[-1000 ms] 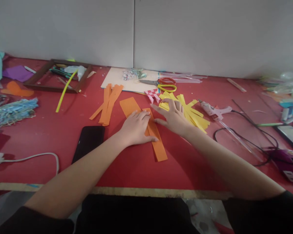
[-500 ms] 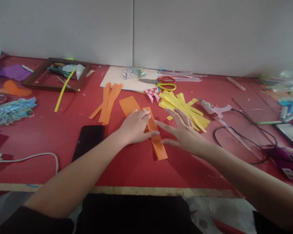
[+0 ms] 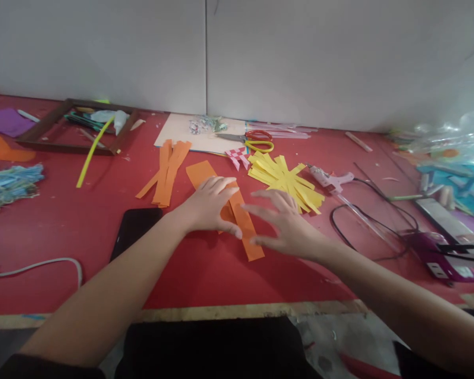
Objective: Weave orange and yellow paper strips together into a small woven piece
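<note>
your left thumb has come off the narrow orange paper strip (image 3: 250,239) since half a sec ago, & the view's swung a bit to the r. your left hand (image 3: 209,205) is wide, thumb well apart from the fingers, over the strip's far end & the wider orange paper piece (image 3: 199,171); can't tell if it's pressing. your right hand (image 3: 294,226) is wide too, fingers spread, index tip by the strip's r edge; contact unclear. strip lies slanted on the red table (image 3: 205,279) btwn your hands, near end bare. other orange strips (image 3: 168,171) are piled to the l, w/ a black phone (image 3: 132,226) just below. yellow paper strips (image 3: 288,181) are beyond your r hand, nr the hot glue gun (image 3: 329,179). scissors (image 3: 256,139) & a pink-white woven paper piece (image 3: 238,156) are farther back.
</note>
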### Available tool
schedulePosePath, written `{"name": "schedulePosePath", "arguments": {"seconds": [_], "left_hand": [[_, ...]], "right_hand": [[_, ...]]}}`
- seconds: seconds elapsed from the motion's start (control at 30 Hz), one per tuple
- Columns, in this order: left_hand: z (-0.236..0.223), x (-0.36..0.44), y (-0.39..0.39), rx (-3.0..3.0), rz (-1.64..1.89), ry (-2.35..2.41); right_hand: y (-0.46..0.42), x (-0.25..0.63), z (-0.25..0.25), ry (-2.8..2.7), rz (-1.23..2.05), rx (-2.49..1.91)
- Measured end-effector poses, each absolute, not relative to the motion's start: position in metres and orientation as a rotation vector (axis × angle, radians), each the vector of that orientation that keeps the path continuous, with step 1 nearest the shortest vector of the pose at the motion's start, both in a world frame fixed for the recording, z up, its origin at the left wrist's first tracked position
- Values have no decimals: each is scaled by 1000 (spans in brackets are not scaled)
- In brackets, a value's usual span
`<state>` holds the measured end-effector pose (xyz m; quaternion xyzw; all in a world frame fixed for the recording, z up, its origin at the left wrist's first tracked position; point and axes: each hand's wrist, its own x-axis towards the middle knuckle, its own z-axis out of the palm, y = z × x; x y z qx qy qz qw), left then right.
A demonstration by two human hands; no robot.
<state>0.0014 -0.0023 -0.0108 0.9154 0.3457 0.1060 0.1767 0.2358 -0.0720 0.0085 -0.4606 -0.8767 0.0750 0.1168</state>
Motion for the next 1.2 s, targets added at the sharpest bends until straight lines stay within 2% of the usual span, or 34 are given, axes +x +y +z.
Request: {"name": "schedulePosePath", "arguments": {"seconds": [0.07,0.13,0.43,0.87,1.03,1.2], "left_hand": [[-11,-2,0,2545,289,968],[-12,-4,1,2466,257,1033],[-12,-5,4,2400,184,1190],[-6,-5,2,2413,400,1296],[-3,-2,1,1844,651,1184],[-5,7,0,1452,818,1071]], "right_hand": [[-50,227,-2,-2254,114,-1521],[-31,219,-14,-2173,43,-1605],[-27,200,-32,-2473,38,-1678],[-38,202,-17,-2100,616,-1623],[-40,197,-22,-1763,776,-1451],[-46,192,-30,-1583,1168,-1250]]}}
